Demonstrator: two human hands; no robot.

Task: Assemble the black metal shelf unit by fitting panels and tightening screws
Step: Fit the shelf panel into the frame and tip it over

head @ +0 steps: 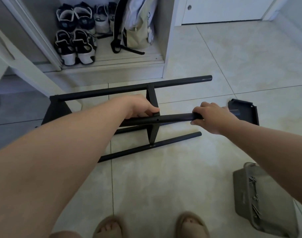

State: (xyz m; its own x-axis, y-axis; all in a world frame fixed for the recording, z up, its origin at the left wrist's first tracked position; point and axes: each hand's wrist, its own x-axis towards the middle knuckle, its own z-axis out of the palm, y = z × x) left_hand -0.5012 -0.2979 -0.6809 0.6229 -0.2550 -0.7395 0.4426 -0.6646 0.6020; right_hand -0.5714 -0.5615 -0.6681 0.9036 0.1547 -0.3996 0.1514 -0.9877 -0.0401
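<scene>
The black metal shelf unit [152, 100] lies on its side on the tiled floor, with round poles and two panels fitted between them. My left hand [143, 108] grips the raised upper pole [172, 117] beside the middle panel. My right hand [213, 115] holds the same pole nearer its free end, fingers curled over it. A small hole shows in the pole between my hands. A loose black panel [246, 112] lies on the floor behind my right hand, partly hidden by it.
A grey plastic bin [260, 200] with several screws sits on the floor at the lower right. An open white cupboard [112, 66] behind the frame holds shoes [74, 47] and a beige bag [136, 26]. My sandalled feet [146, 225] stand at the bottom edge.
</scene>
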